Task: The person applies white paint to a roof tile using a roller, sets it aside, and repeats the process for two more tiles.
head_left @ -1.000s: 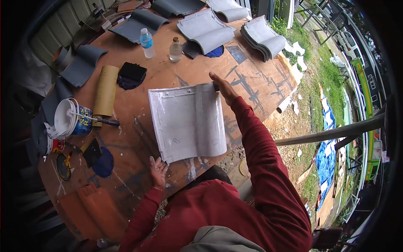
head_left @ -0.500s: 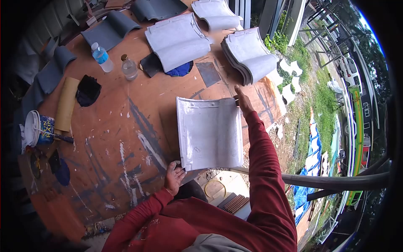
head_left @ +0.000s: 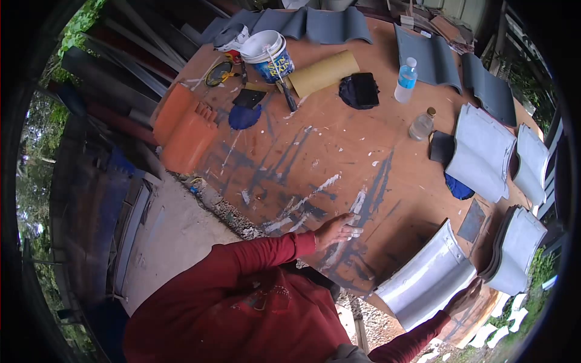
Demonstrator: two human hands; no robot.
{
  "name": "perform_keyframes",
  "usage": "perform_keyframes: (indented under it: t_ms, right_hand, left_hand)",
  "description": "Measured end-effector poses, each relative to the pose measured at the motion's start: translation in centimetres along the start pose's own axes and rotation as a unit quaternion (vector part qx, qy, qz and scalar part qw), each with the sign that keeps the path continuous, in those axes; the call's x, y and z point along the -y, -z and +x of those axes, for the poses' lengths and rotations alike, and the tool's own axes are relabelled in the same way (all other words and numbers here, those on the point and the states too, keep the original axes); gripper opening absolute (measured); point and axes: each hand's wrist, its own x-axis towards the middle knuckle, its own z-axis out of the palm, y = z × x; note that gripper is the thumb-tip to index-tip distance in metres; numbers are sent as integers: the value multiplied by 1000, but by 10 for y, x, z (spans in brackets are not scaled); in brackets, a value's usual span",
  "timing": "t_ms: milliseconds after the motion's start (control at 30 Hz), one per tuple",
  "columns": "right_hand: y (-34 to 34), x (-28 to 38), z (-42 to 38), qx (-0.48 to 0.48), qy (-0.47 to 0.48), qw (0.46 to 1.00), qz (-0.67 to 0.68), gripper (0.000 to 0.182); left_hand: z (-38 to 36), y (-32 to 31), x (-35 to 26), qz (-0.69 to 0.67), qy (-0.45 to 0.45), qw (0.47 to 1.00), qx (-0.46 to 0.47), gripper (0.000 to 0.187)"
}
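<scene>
A curved roof tile [head_left: 426, 275], whitish on top, lies near the table's front right edge. My right hand [head_left: 465, 299] is at the tile's right edge, its fingers stretched out along it toward a stack of roof tiles [head_left: 520, 251]. Over the paint-streaked wooden table [head_left: 296, 181], my left hand [head_left: 339, 232] is held out to the left of the tile, apart from it. Its fingers are extended and smudged white, with nothing in them.
A paint bucket [head_left: 266, 54], a yellow roll [head_left: 325, 74] and a black tray [head_left: 359, 91] stand toward the back. A water bottle [head_left: 405, 81] and a glass bottle [head_left: 422, 124] are right of them. An orange tile [head_left: 184, 130] lies at the left; grey tiles [head_left: 339, 26] line the far edge.
My view has swung left, bringing the orange tile into sight. My left hand has come away from the tile's near left corner; my right hand remains by its right side.
</scene>
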Motion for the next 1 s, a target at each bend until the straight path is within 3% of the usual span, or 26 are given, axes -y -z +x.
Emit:
perform_keyframes:
  t_ms: [100,167,200,233,267,333,400,500,567,633,667,733,767,833,867,933,1000]
  right_hand:
    - [-32,86,-78,-50,25,993,102,60]
    - [-73,138,-133,35,56,963,263,43]
    - [-86,185,-166,91,22,956,279,38]
    - [-108,206,-194,151,47,943,292,36]
    - [-129,229,-222,274,9,882,383,37]
    - [-165,273,-278,446,51,807,384,43]
    - [-183,326,-322,536,227,757,297,49]
    - [-230,376,-392,638,270,672,262,50]
    - [-273,419,-441,660,251,662,250,52]
    - [-299,456,-495,700,182,641,255,53]
    - [-317,485,-522,706,144,636,276,53]
    - [-345,543,-567,766,20,571,294,54]
    - [-364,565,-590,780,-15,546,304,57]
    - [-390,601,-627,792,-68,521,312,63]
    - [-400,616,-642,793,-84,518,310,67]
    - [-422,629,-673,783,-87,538,300,72]
    - [-436,639,-686,774,-79,555,295,77]
  left_hand:
    - [-56,59,-42,-9,-70,994,-78,69]
    - [-95,101,-59,-13,-110,986,-126,68]
    - [-114,126,-66,-24,-143,980,-134,68]
    - [-134,153,-74,-33,-175,974,-141,67]
    - [-159,175,-87,-23,-211,963,-168,64]
    - [-211,221,-117,23,-275,931,-238,55]
    - [-266,277,-151,91,-327,883,-324,44]
    - [-336,384,-207,103,-402,813,-410,30]
    - [-367,473,-245,142,-416,776,-453,32]
    - [-379,575,-274,311,-387,662,-561,42]
    - [-382,608,-290,304,-388,671,-554,42]
    - [-379,660,-318,518,-346,429,-654,52]
    - [-375,692,-330,515,-352,441,-645,52]
    - [-358,750,-344,587,-350,357,-637,56]
    - [-355,756,-351,587,-356,370,-626,56]
    - [-356,760,-368,540,-209,600,-551,54]
    - [-351,770,-366,541,-232,586,-556,52]
